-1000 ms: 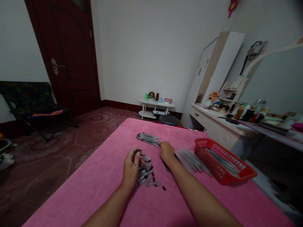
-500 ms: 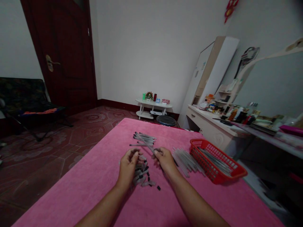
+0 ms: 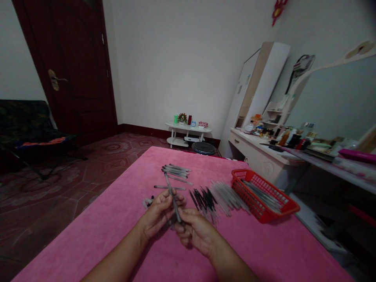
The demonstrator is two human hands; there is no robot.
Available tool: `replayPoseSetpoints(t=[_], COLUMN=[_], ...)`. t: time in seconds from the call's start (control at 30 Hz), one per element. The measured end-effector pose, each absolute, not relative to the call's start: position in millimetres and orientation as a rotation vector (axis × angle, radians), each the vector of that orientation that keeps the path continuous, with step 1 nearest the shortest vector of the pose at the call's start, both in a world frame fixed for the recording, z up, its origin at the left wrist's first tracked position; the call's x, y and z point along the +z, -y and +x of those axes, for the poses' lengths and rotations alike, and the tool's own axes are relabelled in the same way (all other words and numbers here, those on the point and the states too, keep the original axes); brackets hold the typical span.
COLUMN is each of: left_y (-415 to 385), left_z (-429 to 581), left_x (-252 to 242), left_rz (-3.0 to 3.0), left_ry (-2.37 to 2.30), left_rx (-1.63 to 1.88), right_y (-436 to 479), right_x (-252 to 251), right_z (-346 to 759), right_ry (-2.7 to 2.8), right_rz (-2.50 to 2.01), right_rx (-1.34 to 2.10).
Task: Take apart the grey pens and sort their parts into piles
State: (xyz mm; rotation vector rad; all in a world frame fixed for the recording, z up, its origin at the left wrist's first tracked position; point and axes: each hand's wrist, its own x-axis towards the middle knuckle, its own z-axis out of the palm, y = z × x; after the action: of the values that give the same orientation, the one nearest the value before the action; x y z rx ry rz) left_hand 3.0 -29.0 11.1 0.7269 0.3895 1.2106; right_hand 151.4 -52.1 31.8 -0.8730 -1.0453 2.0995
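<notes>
Both hands meet over the pink tabletop (image 3: 117,219) on one grey pen (image 3: 172,194). My right hand (image 3: 195,231) grips its near end, and the pen points up and away. My left hand (image 3: 160,211) pinches the pen's middle with closed fingers. A small heap of pen caps (image 3: 148,201) lies under and left of my left hand, mostly hidden. Beyond the hands rests a bundle of grey pens (image 3: 176,171). To the right lies a row of dark refills (image 3: 204,197), then a spread of clear pen tubes (image 3: 226,194).
A red plastic basket (image 3: 282,206) holding more pens sits at the table's right side. Past the table stand a small white shelf table (image 3: 188,131), a dresser (image 3: 258,156) crowded with bottles, a dark door (image 3: 73,66) and a folding chair (image 3: 35,137).
My right hand picked one pen from the far bundle and drew it back toward me. My left hand rose off the caps and closed on that pen. The view swung left.
</notes>
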Motion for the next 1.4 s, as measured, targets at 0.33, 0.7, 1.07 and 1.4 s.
replayPoseSetpoints(t=[0.33,0.7,1.07,1.4], left_y=[22.6,29.4,34.7,18.7], left_z=[14.2,24.9,23.0,9.2], left_x=[4.3,11.3,11.8,7.0], left_rz=[0.623,0.565,0.638,0.715], left_ry=[-0.546,-0.739,-0.39,-0.798], left_rx=[1.317,1.402,1.277,1.471], right_y=[43.7,59.1,59.5,77.7], right_x=[24.3,36.1,35.4,12.5], right_z=[154.0,149.8,142.4,139.7], right_ry=[1.754,2.127,1.182,2.285], right_rz=[-1.196,-1.482,-0.834,-1.669], right_rx=[1.154,0.24,2.121,0.235])
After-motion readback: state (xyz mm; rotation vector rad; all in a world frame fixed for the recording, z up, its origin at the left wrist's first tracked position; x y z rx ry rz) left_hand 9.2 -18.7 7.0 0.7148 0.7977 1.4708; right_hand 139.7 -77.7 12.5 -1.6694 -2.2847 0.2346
